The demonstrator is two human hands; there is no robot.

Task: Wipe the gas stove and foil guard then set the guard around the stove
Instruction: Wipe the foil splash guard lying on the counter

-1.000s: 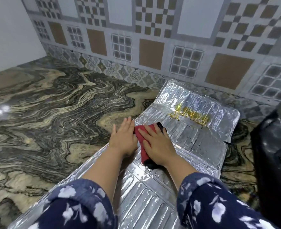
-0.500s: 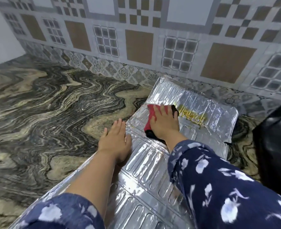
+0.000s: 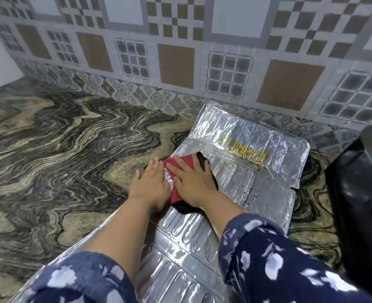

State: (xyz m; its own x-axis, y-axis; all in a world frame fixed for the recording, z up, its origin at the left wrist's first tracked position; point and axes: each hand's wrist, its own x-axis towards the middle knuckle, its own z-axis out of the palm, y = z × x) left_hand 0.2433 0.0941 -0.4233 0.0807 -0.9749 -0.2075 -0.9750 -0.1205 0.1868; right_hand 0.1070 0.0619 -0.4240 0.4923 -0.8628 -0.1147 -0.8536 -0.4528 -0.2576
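The foil guard (image 3: 202, 243) is lying flat along the marbled surface (image 3: 60, 160), its near end running out of view under the person's patterned sleeves (image 3: 274, 265), and the wiping of it looks to be under way. The left hand (image 3: 150, 186) is resting on the guard's left edge, fingers straight and holding nothing, which I take to be pinning the thin sheet so it is not sliding. The right hand (image 3: 191, 182) is pressing a red and black cloth (image 3: 180, 166) flat onto the ribbed panel — fingers spread over it, not curled round it. To do this well, I would judge that the strokes should be running along the embossed ribs rather than across them, with light, even pressure, since foil this thin would probably crease or tear at the fold lines. Farther on, the yellowish greasy streak (image 3: 244, 149) on the raised end panel appears unwiped and would be needing the cloth — the pinning hand may have to move up with it. How much cloth is sitting under the palm is hidden. At the right edge a dark, dusty object (image 3: 360, 193) is being cut off by the frame; it may be the gas stove, but I cannot tell. Behind everything, the patterned tile wall (image 3: 180, 51) is standing just beyond the guard's far end.
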